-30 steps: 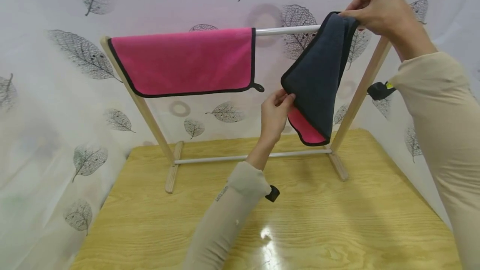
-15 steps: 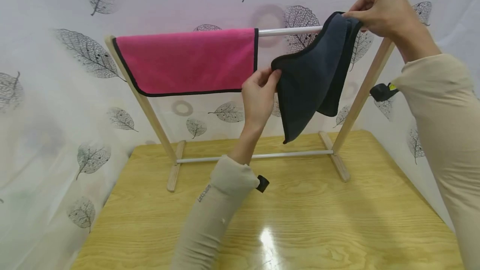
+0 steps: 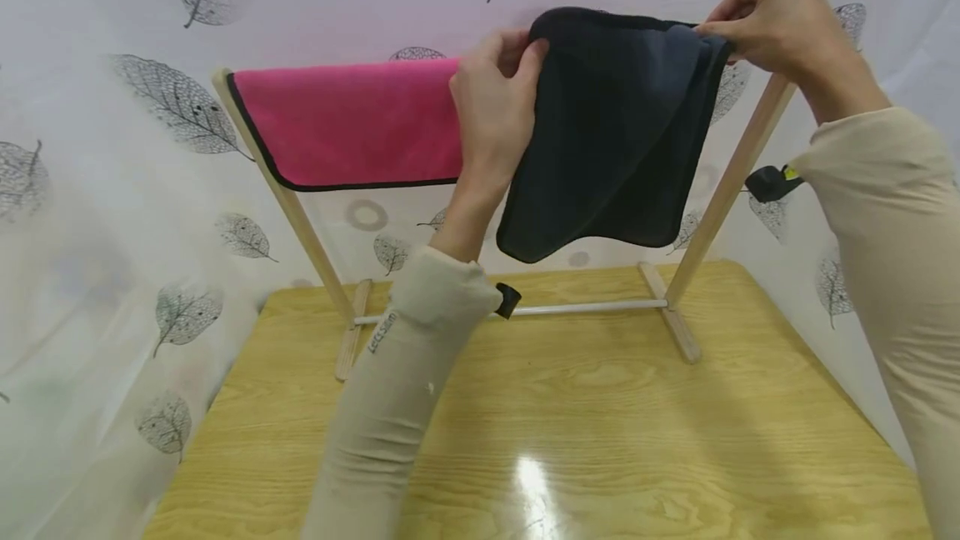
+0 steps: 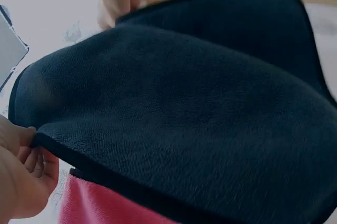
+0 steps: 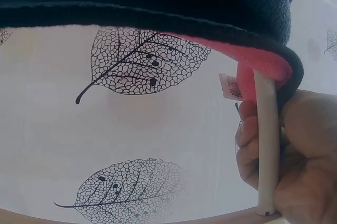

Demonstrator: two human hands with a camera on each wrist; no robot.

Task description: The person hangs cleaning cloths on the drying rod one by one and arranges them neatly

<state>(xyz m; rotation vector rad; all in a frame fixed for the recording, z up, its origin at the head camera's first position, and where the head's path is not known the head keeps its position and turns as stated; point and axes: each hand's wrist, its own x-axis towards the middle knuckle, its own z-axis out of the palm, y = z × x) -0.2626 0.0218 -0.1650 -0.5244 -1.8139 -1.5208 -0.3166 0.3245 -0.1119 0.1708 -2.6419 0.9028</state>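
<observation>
The left hand (image 3: pixel 491 119) pinches one upper corner of the dark grey fleece cloth with black piping (image 3: pixel 611 127), thumb and fingers closed on its hem. The right hand (image 3: pixel 776 23) pinches the opposite corner, fingers curled over the white top rail (image 5: pixel 267 145) of the wooden drying rack (image 3: pixel 731 177). Between both grips the cloth hangs spread. Beside the left hand, a pink cloth (image 3: pixel 352 123) drapes over the rail.

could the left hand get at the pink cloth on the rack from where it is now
Probably yes. The left hand sits right against the pink cloth with nothing between them, but its fingers are pinching a corner of the dark cloth, so it would have to let go first.
</observation>
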